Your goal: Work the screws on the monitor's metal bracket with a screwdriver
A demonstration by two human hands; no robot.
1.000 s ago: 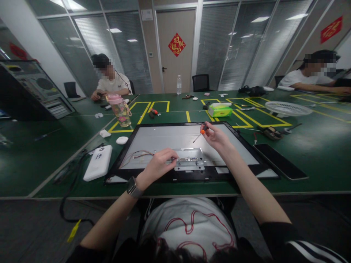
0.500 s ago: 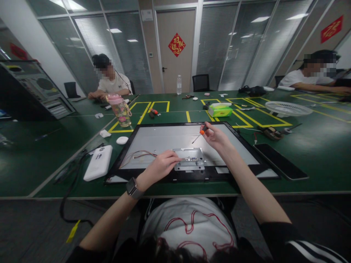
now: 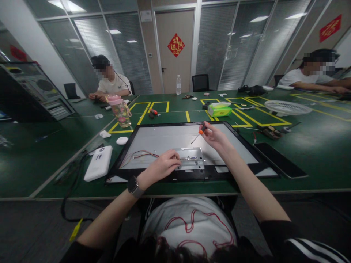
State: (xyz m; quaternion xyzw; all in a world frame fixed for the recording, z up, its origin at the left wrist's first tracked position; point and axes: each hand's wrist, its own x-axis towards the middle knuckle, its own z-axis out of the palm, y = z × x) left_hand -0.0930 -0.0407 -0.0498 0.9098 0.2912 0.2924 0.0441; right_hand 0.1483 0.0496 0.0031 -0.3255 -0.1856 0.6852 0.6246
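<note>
A screwdriver (image 3: 201, 132) with an orange and black handle is in my right hand (image 3: 215, 137), gripped by the fingers. Its thin shaft slants down to the left, and the tip is above a large flat display panel (image 3: 164, 136) with a black frame. Near the panel's front edge lies a silver metal plate (image 3: 196, 151), with a narrow circuit board (image 3: 189, 158) on it. My left hand (image 3: 165, 163) has its fingers curled together at the board's left end; what lies between them is hidden. Thin wires (image 3: 144, 152) run from the left towards that hand.
Left of the panel are a white power bank (image 3: 98, 163), a round white case (image 3: 122, 140) and a pink-lided bottle (image 3: 120, 113). A black phone (image 3: 281, 160) lies to the right. Beyond are a green tissue pack (image 3: 219, 109) and a white fan grille (image 3: 287, 108). Two people sit across the table.
My left fingers have curled in more tightly at the board's left end. My right hand with the screwdriver has hardly moved.
</note>
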